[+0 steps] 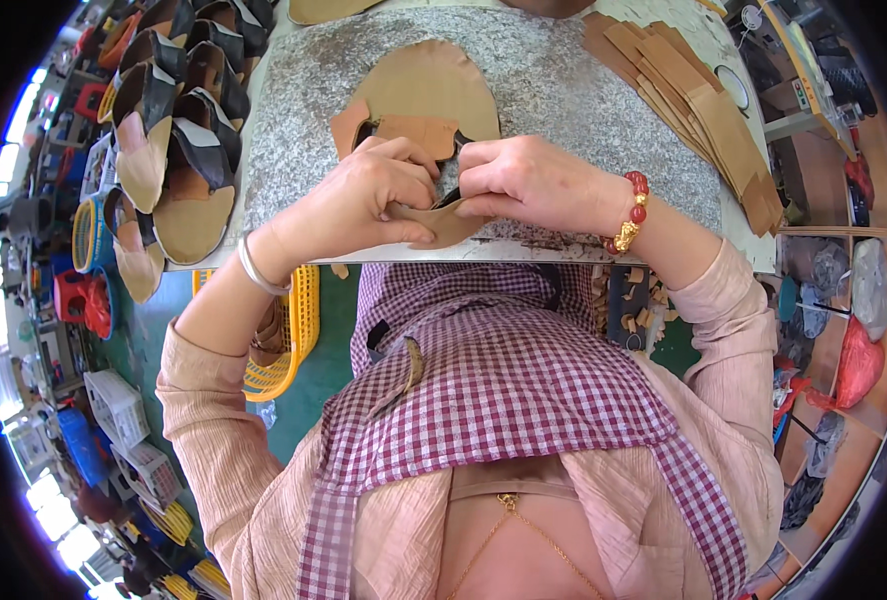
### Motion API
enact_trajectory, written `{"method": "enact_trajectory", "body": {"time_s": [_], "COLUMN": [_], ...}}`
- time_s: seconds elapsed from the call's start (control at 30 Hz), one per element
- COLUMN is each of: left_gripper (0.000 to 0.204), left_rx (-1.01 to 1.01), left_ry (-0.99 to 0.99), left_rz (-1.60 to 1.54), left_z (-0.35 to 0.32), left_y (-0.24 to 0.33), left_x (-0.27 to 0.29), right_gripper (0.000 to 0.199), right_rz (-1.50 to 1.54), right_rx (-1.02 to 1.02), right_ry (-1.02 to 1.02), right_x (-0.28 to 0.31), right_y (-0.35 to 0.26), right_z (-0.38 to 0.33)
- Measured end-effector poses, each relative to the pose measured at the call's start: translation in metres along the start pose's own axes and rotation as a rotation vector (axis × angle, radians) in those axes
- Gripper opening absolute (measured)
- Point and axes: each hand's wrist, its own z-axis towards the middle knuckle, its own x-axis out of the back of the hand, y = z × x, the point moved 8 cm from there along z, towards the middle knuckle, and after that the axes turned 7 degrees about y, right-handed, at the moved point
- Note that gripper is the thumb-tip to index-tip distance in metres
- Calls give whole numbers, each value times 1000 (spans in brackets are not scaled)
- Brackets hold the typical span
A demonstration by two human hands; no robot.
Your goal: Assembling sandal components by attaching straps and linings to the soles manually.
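My left hand (pixel 378 197) and right hand (pixel 538 178) pinch the near rim of a tan, black-lined, round-ended leather shoe upper (pixel 433 85). It lies by the speckled grey work board's (pixel 583 110) near edge, presumably so its far end is supported.

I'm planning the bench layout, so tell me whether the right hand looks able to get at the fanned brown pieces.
Probably yes, once free: the right hand grips the shoe upper, but only grey tabletop seems to lie between it and the fanned brown pieces.
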Motion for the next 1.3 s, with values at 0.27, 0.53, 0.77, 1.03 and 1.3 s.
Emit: {"method": "enact_trajectory", "body": {"time_s": [0.27,0.53,0.77,1.03,1.3], "left_gripper": [21,20,16,14,13], "left_rx": [-37,116,70,-145,-152], "left_ry": [11,-3,19,5,-21], "left_rz": [239,98,61,87,320], "left_z": [-5,-3,-7,-13,-15], "left_y": [13,3,0,10,24], "left_x": [1,0,0,-3,5], "right_gripper": [11,8,7,10,14], "right_rz": [-74,23,284,-129,-34], "right_rx": [63,-125,-180,20,-57], "right_ry": [342,357,157,182,32], "right_x": [6,-11,-17,3,-9], "right_y": [-13,-37,-32,-19,-10], "right_z": [-9,-21,-20,-4,3]}}
